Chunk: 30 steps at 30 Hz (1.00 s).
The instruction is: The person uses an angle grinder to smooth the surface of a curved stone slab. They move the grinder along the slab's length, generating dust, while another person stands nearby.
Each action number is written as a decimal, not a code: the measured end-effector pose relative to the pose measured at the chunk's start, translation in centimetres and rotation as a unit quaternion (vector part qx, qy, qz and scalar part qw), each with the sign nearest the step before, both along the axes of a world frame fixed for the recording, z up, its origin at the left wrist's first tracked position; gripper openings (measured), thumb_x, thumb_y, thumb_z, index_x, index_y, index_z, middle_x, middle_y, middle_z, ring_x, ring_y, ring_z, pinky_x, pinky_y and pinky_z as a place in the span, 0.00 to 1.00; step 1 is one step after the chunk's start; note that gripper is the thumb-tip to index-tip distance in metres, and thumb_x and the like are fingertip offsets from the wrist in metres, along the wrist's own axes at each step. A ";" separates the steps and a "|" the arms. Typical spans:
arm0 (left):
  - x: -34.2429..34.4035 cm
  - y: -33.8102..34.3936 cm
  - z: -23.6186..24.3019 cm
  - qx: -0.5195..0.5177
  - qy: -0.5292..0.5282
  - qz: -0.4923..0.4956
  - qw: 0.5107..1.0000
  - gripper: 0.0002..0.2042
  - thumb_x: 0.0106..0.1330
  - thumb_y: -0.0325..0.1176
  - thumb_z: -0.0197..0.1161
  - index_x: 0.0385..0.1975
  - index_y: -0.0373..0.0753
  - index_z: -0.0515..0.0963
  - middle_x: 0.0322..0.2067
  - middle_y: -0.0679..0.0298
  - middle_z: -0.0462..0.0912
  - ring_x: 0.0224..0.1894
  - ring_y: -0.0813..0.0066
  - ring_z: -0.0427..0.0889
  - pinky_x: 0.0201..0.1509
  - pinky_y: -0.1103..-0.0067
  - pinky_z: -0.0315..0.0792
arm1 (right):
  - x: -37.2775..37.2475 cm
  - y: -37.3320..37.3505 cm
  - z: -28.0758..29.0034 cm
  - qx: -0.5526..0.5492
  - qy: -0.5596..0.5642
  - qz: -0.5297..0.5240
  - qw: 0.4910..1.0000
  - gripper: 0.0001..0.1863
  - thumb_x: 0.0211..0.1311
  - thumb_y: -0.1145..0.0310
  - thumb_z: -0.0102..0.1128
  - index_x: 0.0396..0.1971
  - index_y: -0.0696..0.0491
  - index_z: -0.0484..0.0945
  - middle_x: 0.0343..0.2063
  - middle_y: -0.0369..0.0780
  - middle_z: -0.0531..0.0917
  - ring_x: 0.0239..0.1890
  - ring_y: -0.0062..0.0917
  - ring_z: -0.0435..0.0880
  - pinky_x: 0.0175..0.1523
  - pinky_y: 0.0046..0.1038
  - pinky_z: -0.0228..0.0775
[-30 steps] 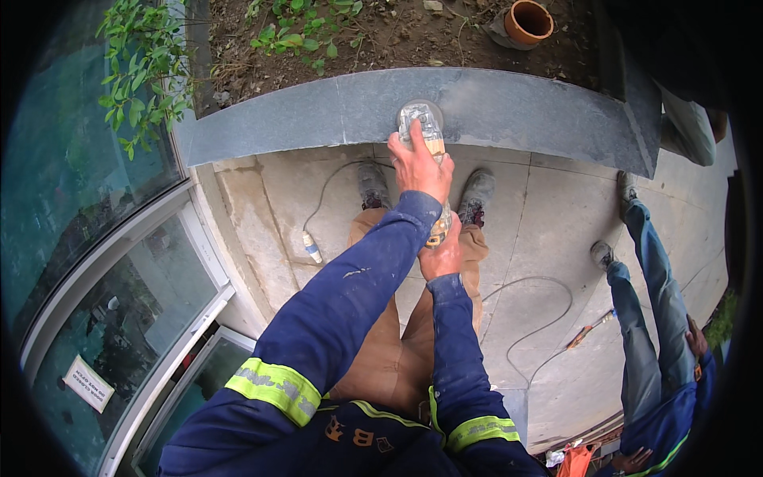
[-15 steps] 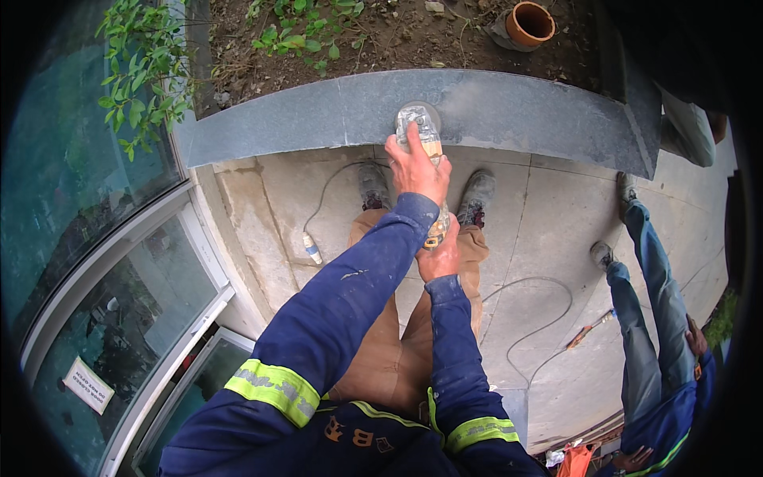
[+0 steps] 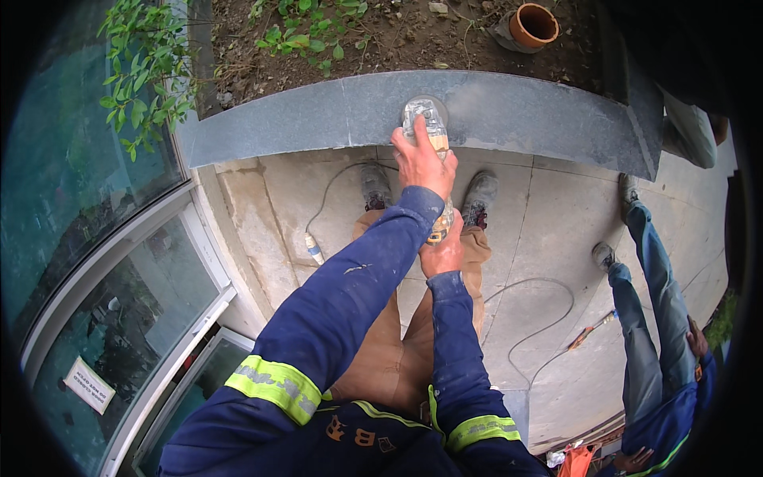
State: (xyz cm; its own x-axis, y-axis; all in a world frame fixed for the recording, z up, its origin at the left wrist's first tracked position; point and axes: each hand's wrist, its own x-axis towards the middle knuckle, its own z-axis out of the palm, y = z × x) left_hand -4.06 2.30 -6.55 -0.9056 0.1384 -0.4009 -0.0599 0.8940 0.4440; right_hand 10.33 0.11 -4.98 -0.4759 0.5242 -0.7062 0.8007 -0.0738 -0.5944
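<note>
My left hand (image 3: pixel 423 165) is wrapped round the front of a dust-coated angle grinder (image 3: pixel 437 140), thumb and fingers near its head. My right hand (image 3: pixel 443 248) grips the rear body below it, partly hidden. The grinder's round head rests on the grey stone top (image 3: pixel 278 127) of a planter edge, with a pale haze of dust just to its right. A cord (image 3: pixel 342 179) runs on the paving behind my legs to a blue-and-white plug connector (image 3: pixel 314 248).
Soil, plants (image 3: pixel 314 36) and a terracotta pot (image 3: pixel 534 27) lie beyond the edge. Glass panels (image 3: pixel 87 183) stand left. At right, a co-worker's legs (image 3: pixel 652 318) stand near another cord and connector (image 3: pixel 588 334). Another person's trousered leg (image 3: pixel 687 127) shows upper right.
The grinder and both my hands have shifted slightly right along the stone over the last half second. My grip looks the same.
</note>
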 end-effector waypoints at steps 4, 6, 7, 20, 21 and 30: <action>-0.6 0.6 -0.1 0.014 0.010 -0.013 1.000 0.41 0.52 0.31 0.69 0.66 0.45 0.54 0.59 0.42 0.53 0.55 0.33 0.67 0.55 0.55 0.71 | -0.9 0.4 -0.1 0.020 -0.017 0.008 1.000 0.45 0.41 0.74 0.68 0.63 0.51 0.55 0.38 0.55 0.83 0.42 0.52 0.82 0.47 0.43 0.74; -1.1 0.4 -0.3 0.014 0.016 -0.014 1.000 0.41 0.52 0.33 0.69 0.66 0.46 0.54 0.59 0.41 0.53 0.55 0.33 0.68 0.57 0.55 0.69 | -1.5 0.5 0.1 0.008 -0.015 0.005 1.000 0.45 0.41 0.75 0.68 0.63 0.51 0.56 0.38 0.54 0.83 0.42 0.52 0.82 0.47 0.43 0.74; -1.3 0.2 -0.5 0.013 0.020 -0.015 1.000 0.41 0.52 0.34 0.69 0.66 0.46 0.54 0.59 0.41 0.53 0.54 0.33 0.68 0.58 0.55 0.68 | -1.7 0.4 0.1 0.001 -0.013 0.003 1.000 0.45 0.42 0.75 0.68 0.63 0.51 0.56 0.38 0.54 0.83 0.42 0.52 0.82 0.47 0.43 0.74; -1.8 0.5 -0.3 0.013 0.012 -0.004 1.000 0.42 0.51 0.34 0.70 0.66 0.47 0.54 0.59 0.42 0.54 0.55 0.34 0.68 0.58 0.56 0.68 | -2.1 0.6 0.1 0.005 -0.003 -0.002 1.000 0.43 0.43 0.72 0.70 0.62 0.51 0.57 0.38 0.53 0.83 0.43 0.52 0.82 0.47 0.43 0.74; -1.8 0.3 -0.3 0.012 0.009 -0.002 1.000 0.42 0.51 0.34 0.70 0.66 0.47 0.54 0.59 0.42 0.54 0.55 0.34 0.68 0.58 0.56 0.68 | -2.1 0.5 0.0 0.001 -0.006 0.000 1.000 0.43 0.43 0.72 0.70 0.62 0.51 0.57 0.38 0.53 0.83 0.43 0.52 0.82 0.47 0.43 0.74; 0.7 0.7 -0.3 0.021 0.008 -0.019 1.000 0.41 0.51 0.33 0.69 0.66 0.45 0.54 0.59 0.42 0.53 0.56 0.34 0.67 0.58 0.56 0.68 | 0.5 0.1 -0.3 0.005 -0.001 -0.031 0.999 0.45 0.44 0.70 0.71 0.63 0.50 0.56 0.39 0.54 0.83 0.43 0.50 0.83 0.46 0.41 0.75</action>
State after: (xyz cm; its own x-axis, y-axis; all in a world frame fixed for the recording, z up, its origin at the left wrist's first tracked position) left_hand -3.40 2.98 -6.84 -0.9060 0.1889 -0.3788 -0.0188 0.8760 0.4819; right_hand 10.88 0.24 -5.27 -0.4399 0.5607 -0.7015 0.7963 -0.1177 -0.5934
